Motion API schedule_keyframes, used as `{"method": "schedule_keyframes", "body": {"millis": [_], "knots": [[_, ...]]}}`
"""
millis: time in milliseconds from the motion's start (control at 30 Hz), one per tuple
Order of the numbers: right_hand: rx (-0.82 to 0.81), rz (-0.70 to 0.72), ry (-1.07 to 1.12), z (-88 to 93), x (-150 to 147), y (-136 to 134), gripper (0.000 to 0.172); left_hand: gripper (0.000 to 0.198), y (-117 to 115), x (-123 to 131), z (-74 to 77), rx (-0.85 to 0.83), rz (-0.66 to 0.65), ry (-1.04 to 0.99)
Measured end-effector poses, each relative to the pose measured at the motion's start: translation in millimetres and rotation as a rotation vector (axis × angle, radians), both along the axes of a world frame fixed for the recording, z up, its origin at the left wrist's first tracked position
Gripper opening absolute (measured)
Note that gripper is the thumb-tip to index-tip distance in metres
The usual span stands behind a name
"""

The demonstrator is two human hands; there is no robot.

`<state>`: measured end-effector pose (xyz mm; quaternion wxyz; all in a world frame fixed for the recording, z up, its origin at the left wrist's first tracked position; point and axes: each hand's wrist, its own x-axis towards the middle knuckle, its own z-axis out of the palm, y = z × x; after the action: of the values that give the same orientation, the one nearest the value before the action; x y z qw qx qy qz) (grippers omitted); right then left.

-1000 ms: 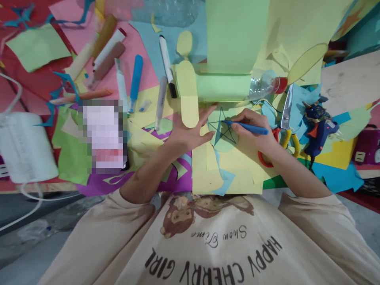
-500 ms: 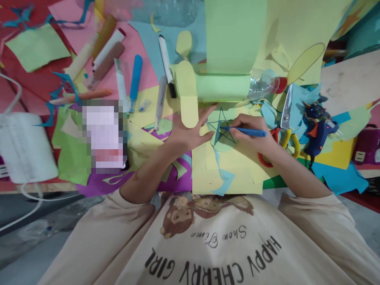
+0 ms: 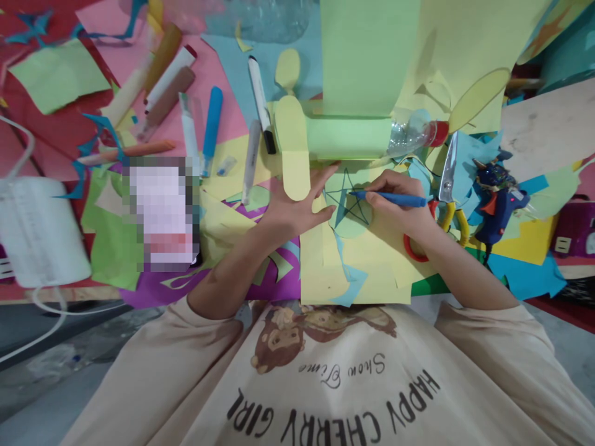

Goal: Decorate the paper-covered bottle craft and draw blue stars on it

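Note:
A pale green paper disc (image 3: 349,224) lies on yellow sheets (image 3: 372,266) in front of me, with a blue five-pointed star (image 3: 346,201) drawn on it. My left hand (image 3: 297,207) lies flat beside the star, fingers spread, pressing the paper down. My right hand (image 3: 395,207) is closed round a blue marker (image 3: 395,199), whose tip touches the star's right side.
Scissors (image 3: 449,186) with yellow and red handles and a blue glue gun (image 3: 497,198) lie right of my right hand. A plastic bottle (image 3: 367,136) wrapped in green paper lies behind the star. Several markers (image 3: 211,127) and paper scraps cover the left. A white spool (image 3: 39,229) stands far left.
The marker tip slid left across the star half a second ago, then came back to the right. My left hand has stayed in place.

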<state>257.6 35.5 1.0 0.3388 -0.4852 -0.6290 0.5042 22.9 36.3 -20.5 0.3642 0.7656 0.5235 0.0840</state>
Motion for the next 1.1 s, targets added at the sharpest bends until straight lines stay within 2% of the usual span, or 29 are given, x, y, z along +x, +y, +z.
{"method": "schedule_keyframes", "body": {"millis": [133, 433, 733, 967, 1100], "knots": [[-0.008, -0.012, 0.004, -1.7, -0.1, 0.2, 0.024, 0.074, 0.4, 0.5, 2.9, -0.047, -0.019, 0.020], [0.005, -0.018, -0.025, -4.6, 0.2, -0.6, 0.016, 0.074, 2.2, 1.1, 3.4, -0.038, -0.030, 0.024], [0.018, 0.040, -0.069, -2.8, 0.2, -0.5, 0.013, 0.073, 1.5, 0.0, 4.9, -0.061, -0.024, 0.025], [-0.015, 0.121, -0.101, 2.4, -1.5, -0.1, 0.019, 0.073, 2.1, 1.0, 5.3, -0.055, -0.030, 0.025], [-0.021, 0.099, -0.087, 1.0, -0.9, -0.3, 0.017, 0.074, 1.8, 0.6, 3.8, -0.043, -0.031, 0.022]]}}
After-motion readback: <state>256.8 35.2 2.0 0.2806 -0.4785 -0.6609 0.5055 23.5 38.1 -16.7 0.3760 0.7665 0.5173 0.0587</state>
